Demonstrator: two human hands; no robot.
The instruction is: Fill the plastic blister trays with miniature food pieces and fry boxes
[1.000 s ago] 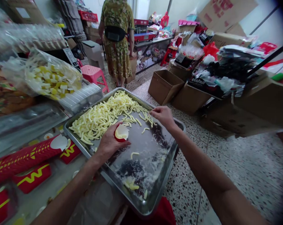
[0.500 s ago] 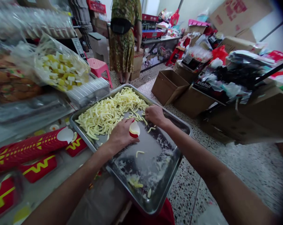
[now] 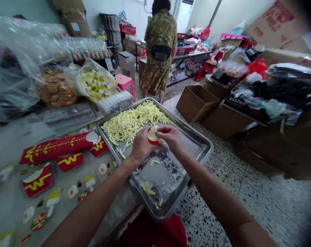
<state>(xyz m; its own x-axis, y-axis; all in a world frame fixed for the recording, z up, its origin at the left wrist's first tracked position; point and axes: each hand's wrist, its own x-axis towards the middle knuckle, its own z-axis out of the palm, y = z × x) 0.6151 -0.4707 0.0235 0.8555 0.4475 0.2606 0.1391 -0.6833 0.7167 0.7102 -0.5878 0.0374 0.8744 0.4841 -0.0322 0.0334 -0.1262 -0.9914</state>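
My left hand [image 3: 141,145] is wrapped round a small red fry carton [image 3: 153,140] with a whitish inside, held above the metal tray. At the carton's mouth, the fingertips of my right hand [image 3: 172,138] pinch pale yellow fries, partly hidden by the fingers. A heap of these curved fries [image 3: 134,120] fills the far end of the tray [image 3: 208,145]. Nearer me, a few loose pieces [image 3: 148,188] and white powder lie on the tray's bottom.
To the left, a nested stack of red cartons [image 3: 60,146] and filled packs [image 3: 38,180] lie on the table among small food-shaped pieces. Behind stands a bag of yellow-white pieces [image 3: 97,84]. A person [image 3: 160,48] stands beyond the tray. Cardboard boxes [image 3: 196,103] line the right.
My right hand has come from the fries at the tray's right side to the carton's mouth, now with fries in its fingertips. The view has shifted, and the person stands differently.
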